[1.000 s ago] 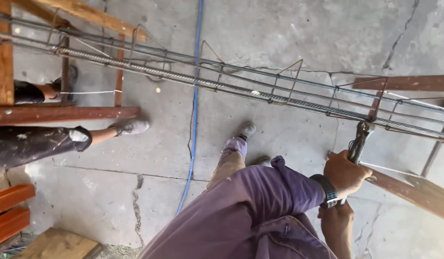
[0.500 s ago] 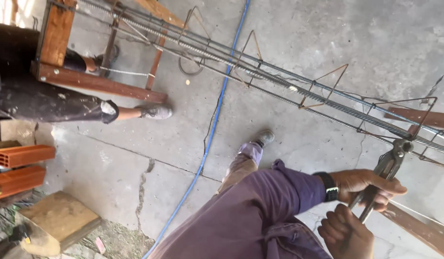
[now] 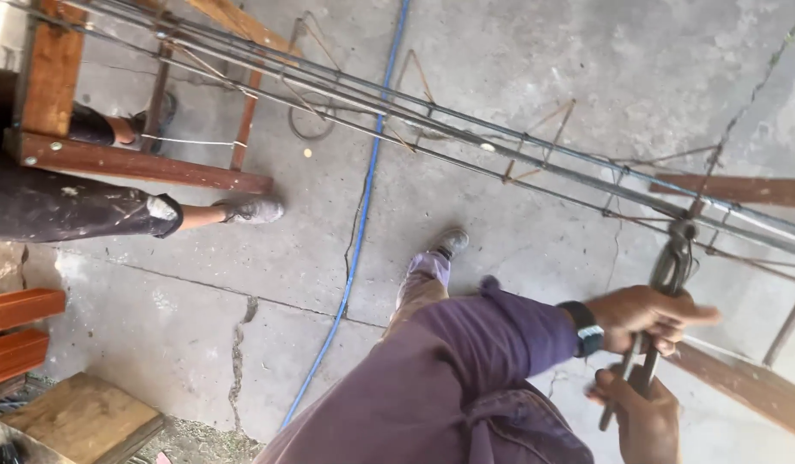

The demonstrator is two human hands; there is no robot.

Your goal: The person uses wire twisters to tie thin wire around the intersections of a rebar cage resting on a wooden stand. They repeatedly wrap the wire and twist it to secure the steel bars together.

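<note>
Pincers (image 3: 664,283) upright, head on rebar cage (image 3: 466,137), both hands gripping handles.

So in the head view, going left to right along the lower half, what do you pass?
Orange bricks → wooden block → another person's shoe → blue cable → the person's own shoe → wristwatch → left hand on the pincers.

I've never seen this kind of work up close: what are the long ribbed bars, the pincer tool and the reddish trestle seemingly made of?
The long ribbed bars look like dull grey steel, ridged along their length. The pincer tool seems dark, worn metal, gripped by the left hand and right hand. The reddish trestle appears painted or stained wood, with bolt heads showing.
</note>
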